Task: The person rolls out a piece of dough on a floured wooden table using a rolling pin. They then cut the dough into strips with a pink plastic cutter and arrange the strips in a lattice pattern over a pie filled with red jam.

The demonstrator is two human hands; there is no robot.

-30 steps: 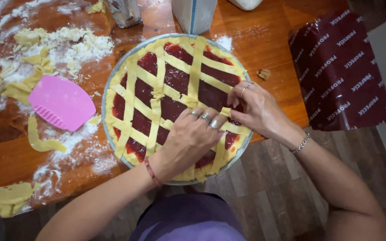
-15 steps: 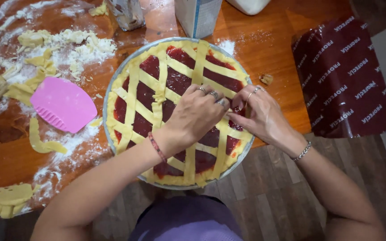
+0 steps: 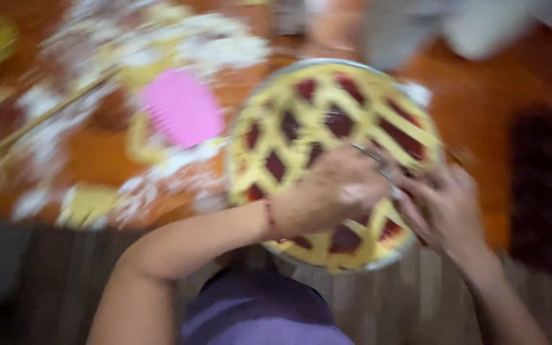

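Since half a second ago the view has swung, so the tart now sits right of centre and everything is smeared by blur; both hands have stayed on the tart's near right part, close together.

The bench [image 3: 493, 96] is orange-brown wood, dusted with flour [image 3: 180, 160] on its left half. A dark red sheet [image 3: 544, 185] lies at its right end, too blurred to tell more.

The tart [image 3: 327, 128] lies in a round metal tin near the bench's front edge, with red filling under a lattice of pale yellow dough strips.

The left hand [image 3: 330, 198] rests palm down on the lattice, its fingers curled loosely toward the right; whether it pinches a strip I cannot tell. A red band circles its wrist.

The right hand [image 3: 445, 207] lies on the tart's right rim, just beside the left hand, fingers bent down onto the dough; its hold is hidden by blur.

A pink scraper [image 3: 181, 115] lies on the flour left of the tart, close to it. Dough scraps [image 3: 91, 204] lie near the front edge at the left.
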